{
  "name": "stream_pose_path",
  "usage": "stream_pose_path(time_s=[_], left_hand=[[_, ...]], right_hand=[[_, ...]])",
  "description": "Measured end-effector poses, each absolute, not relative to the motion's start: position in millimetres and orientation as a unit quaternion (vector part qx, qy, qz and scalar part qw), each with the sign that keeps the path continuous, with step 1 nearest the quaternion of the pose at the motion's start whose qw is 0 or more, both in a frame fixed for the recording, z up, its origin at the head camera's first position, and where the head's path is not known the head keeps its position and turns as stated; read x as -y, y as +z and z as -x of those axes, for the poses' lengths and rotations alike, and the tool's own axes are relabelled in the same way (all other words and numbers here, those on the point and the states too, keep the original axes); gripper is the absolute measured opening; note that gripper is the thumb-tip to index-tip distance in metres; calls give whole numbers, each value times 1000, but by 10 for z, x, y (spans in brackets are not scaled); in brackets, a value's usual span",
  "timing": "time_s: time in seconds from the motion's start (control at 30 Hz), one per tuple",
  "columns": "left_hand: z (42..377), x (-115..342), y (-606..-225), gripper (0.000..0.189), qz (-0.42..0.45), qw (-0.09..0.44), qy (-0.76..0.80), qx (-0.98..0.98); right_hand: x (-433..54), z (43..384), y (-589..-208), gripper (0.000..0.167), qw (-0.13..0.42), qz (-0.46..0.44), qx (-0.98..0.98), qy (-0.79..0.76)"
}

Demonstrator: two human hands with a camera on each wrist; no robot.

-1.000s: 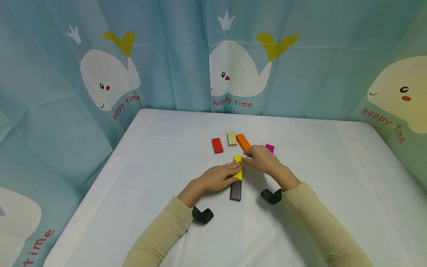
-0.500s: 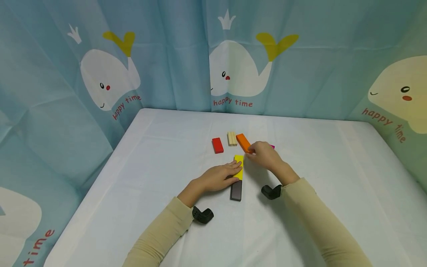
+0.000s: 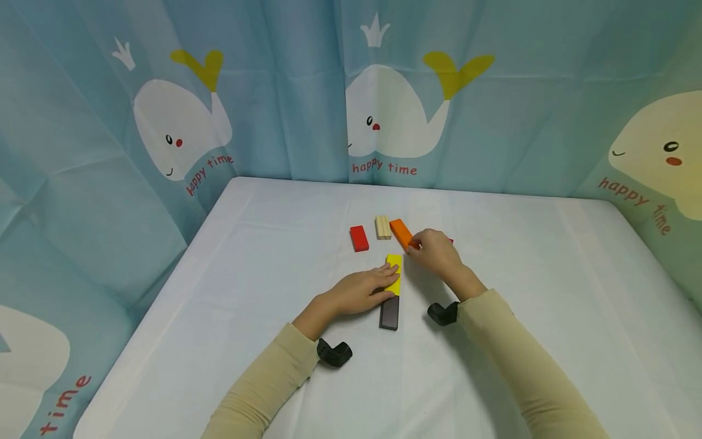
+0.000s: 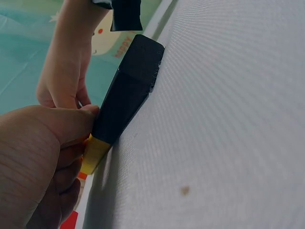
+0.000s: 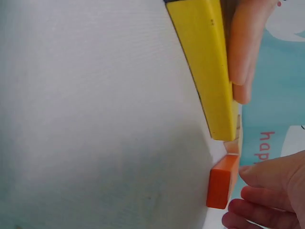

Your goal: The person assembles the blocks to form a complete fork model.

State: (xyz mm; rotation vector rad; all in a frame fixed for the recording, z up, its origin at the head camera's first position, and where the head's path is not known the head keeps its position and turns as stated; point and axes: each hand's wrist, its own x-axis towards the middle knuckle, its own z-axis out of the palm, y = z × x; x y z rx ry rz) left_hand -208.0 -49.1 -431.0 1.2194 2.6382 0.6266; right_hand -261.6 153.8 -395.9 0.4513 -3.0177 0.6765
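Note:
In the head view my left hand (image 3: 359,291) rests with outstretched fingers on a yellow block (image 3: 393,261), which lies end to end with a dark grey block (image 3: 390,313). The left wrist view shows the thumb beside the joint between the dark block (image 4: 127,88) and the yellow one (image 4: 95,155). My right hand (image 3: 437,251) is at the near end of an orange block (image 3: 401,233), its thumb and fingers bent about it. Seen from the right wrist, the orange block (image 5: 220,186) lies on the table. Part of its far side is hidden.
A red block (image 3: 359,238) and a pale wooden block (image 3: 382,227) lie farther back on the white table (image 3: 263,244). A sliver of a magenta block (image 3: 451,241) shows behind my right hand. A light blue whale-print curtain (image 3: 307,122) stands behind the table.
My right hand has moved from beside the yellow block's far end a little away to the orange block, covering more of the magenta block. My left hand has stayed in place.

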Motion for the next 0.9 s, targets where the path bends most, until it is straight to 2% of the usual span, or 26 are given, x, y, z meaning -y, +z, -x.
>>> stream_pose_path(time_s=[0.23,0.9], left_hand=[[2082,492,-4309,51,-407,87,211,-884],[2085,491,-4324,51,-408,87,213,-884]], right_hand=[[-1527,2680,-3994,22,14,-138,968,211],[-1462,2741,-3993,25,-15,-118,972,204]])
